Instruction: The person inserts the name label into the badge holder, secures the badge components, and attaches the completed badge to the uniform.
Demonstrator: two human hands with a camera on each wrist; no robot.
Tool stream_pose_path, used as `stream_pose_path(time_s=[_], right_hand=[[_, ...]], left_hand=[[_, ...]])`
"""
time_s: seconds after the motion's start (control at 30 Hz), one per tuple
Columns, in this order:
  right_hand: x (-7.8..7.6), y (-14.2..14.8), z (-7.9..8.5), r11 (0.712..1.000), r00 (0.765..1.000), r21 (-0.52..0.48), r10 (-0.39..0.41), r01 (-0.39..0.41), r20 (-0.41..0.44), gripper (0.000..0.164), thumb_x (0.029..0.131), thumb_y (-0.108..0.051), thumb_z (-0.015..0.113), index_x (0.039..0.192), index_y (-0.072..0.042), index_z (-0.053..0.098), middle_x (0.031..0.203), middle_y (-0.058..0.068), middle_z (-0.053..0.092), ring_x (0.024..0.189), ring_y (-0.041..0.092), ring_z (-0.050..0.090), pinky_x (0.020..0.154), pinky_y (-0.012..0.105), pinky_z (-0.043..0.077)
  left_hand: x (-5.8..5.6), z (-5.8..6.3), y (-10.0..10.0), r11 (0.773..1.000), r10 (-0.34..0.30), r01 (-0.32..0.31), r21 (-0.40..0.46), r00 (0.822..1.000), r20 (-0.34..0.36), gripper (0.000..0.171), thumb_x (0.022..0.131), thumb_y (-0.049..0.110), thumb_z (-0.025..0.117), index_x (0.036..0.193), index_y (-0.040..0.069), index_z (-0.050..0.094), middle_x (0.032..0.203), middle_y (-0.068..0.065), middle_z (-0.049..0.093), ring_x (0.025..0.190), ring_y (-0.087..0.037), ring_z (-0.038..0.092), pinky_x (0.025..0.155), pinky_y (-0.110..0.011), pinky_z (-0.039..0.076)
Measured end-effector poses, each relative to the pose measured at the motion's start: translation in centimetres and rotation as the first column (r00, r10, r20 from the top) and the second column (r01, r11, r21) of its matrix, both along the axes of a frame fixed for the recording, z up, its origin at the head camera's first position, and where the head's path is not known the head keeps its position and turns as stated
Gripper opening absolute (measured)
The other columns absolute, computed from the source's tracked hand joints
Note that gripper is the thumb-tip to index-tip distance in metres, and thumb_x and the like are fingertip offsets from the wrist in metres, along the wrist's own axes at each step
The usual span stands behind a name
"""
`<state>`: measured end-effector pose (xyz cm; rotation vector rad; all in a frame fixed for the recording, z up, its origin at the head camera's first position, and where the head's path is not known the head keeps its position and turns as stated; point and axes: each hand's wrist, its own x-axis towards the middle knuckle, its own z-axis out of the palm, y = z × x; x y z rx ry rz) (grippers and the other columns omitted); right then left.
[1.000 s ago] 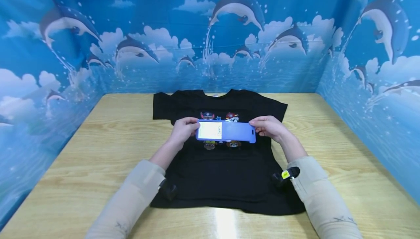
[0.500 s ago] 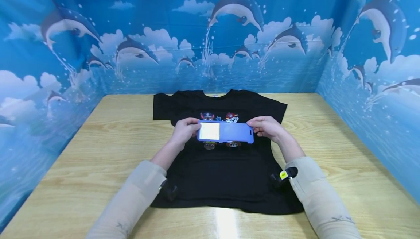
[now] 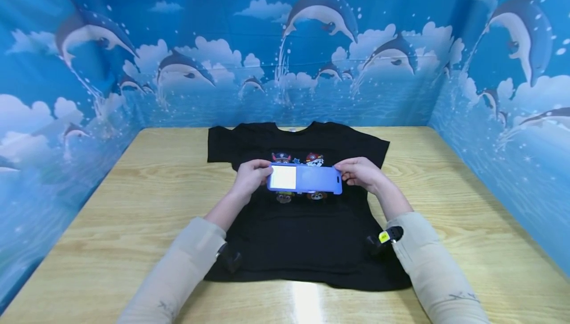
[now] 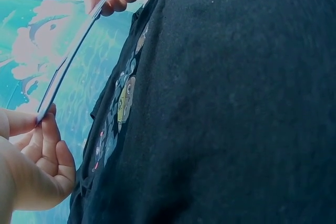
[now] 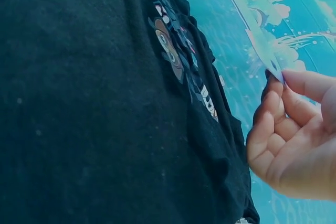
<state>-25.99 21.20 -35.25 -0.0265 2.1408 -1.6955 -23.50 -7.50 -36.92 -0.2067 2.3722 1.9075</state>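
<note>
A blue-violet plastic card holder (image 3: 318,179), drawn out lengthwise, is held level above the chest print of a black T-shirt (image 3: 307,240). Its left part shows a bright white card insert (image 3: 283,177); a small slot is at the right end. My left hand (image 3: 250,179) pinches the left end between thumb and fingers. At the other end, my right hand (image 3: 361,173) pinches the upper right corner. Seen almost edge-on in the left wrist view, the card holder (image 4: 71,59) looks like thin overlapping layers. The right wrist view shows its tip (image 5: 265,51) between thumb and forefinger.
The T-shirt lies spread face up on a light wood table (image 3: 147,200), neck toward the back. A blue dolphin-printed curtain (image 3: 249,96) encloses the back and both sides. Straps with small black devices circle both wrists.
My right hand has shifted slightly left, and the card holder has become shorter, with less of the white insert showing. My left hand has barely moved. The T-shirt lies as before.
</note>
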Motion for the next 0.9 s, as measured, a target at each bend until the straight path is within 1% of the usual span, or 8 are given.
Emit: stream_pose_path(time_s=[0.1, 0.17, 0.3, 0.37, 0.63, 0.8, 0.9], right_hand=[[0.02, 0.14, 0.21, 0.999, 1.0, -0.01, 0.03, -0.03, -0.004, 0.035, 0.093, -0.014, 0.055, 0.119, 0.01, 0.052, 0.075, 0.0, 0.057, 0.068, 0.012, 0.054, 0.062, 0.023, 0.046], [0.0, 0.23, 0.31, 0.999, 0.999, -0.01, 0.041, -0.041, -0.004, 0.031, 0.093, -0.014, 0.056, 0.114, 0.008, 0.055, 0.075, 0.0, 0.058, 0.068, 0.013, 0.054, 0.062, 0.024, 0.046], [-0.02, 0.3, 0.34, 0.999, 0.999, -0.001, 0.052, -0.052, -0.009, 0.018, 0.092, -0.014, 0.057, 0.101, 0.0, 0.062, 0.074, 0.0, 0.058, 0.067, 0.013, 0.055, 0.062, 0.024, 0.046], [0.02, 0.28, 0.26, 0.999, 0.998, 0.0, 0.055, -0.055, -0.011, 0.015, 0.092, -0.014, 0.057, 0.098, -0.002, 0.063, 0.073, 0.0, 0.059, 0.066, 0.013, 0.055, 0.061, 0.024, 0.045], [0.21, 0.0, 0.12, 0.998, 0.998, -0.016, 0.064, -0.064, -0.011, 0.014, 0.092, -0.013, 0.057, 0.098, -0.003, 0.063, 0.073, 0.0, 0.058, 0.069, 0.014, 0.054, 0.064, 0.025, 0.044], [0.24, -0.12, 0.13, 0.996, 0.997, -0.049, 0.073, -0.073, 0.003, 0.01, 0.092, -0.011, 0.056, 0.092, -0.008, 0.065, 0.072, -0.001, 0.058, 0.067, 0.013, 0.053, 0.063, 0.025, 0.044], [0.18, -0.03, 0.23, 0.995, 0.997, -0.067, 0.076, -0.076, 0.005, 0.012, 0.092, -0.009, 0.055, 0.087, -0.012, 0.065, 0.072, 0.0, 0.057, 0.068, 0.014, 0.052, 0.063, 0.025, 0.043]], left_hand=[[-0.05, 0.02, -0.14, 1.0, 0.009, -0.009, 0.008, 1.0, 0.0, 0.028, 0.091, 0.014, 0.057, 0.117, 0.003, 0.061, 0.107, -0.013, 0.06, 0.085, -0.023, 0.055, 0.076, -0.033, 0.045], [-0.06, 0.09, -0.22, 1.0, 0.012, -0.012, 0.014, 1.0, 0.001, 0.028, 0.092, 0.014, 0.057, 0.117, 0.003, 0.061, 0.107, -0.013, 0.06, 0.084, -0.022, 0.055, 0.077, -0.033, 0.046], [-0.06, 0.17, -0.33, 1.0, 0.01, -0.011, 0.026, 1.0, 0.003, 0.028, 0.092, 0.015, 0.056, 0.117, 0.003, 0.061, 0.108, -0.013, 0.06, 0.085, -0.023, 0.055, 0.082, -0.037, 0.046], [0.01, 0.18, -0.36, 0.999, 0.009, -0.01, 0.03, 1.0, 0.009, 0.027, 0.092, 0.015, 0.056, 0.117, 0.004, 0.06, 0.11, -0.013, 0.059, 0.087, -0.023, 0.055, 0.084, -0.039, 0.045], [0.22, -0.01, -0.42, 0.999, 0.006, -0.007, 0.031, 1.0, 0.028, 0.029, 0.092, 0.016, 0.057, 0.118, 0.004, 0.06, 0.11, -0.012, 0.059, 0.088, -0.023, 0.056, 0.081, -0.035, 0.046], [0.33, -0.02, -0.39, 1.0, 0.01, -0.011, 0.027, 1.0, 0.017, 0.028, 0.091, 0.015, 0.057, 0.117, 0.003, 0.061, 0.11, -0.013, 0.06, 0.085, -0.022, 0.056, 0.08, -0.035, 0.046], [0.23, 0.1, -0.4, 1.0, 0.006, -0.006, 0.025, 1.0, 0.009, 0.028, 0.091, 0.014, 0.058, 0.116, 0.003, 0.061, 0.109, -0.013, 0.06, 0.084, -0.021, 0.056, 0.078, -0.034, 0.046]])
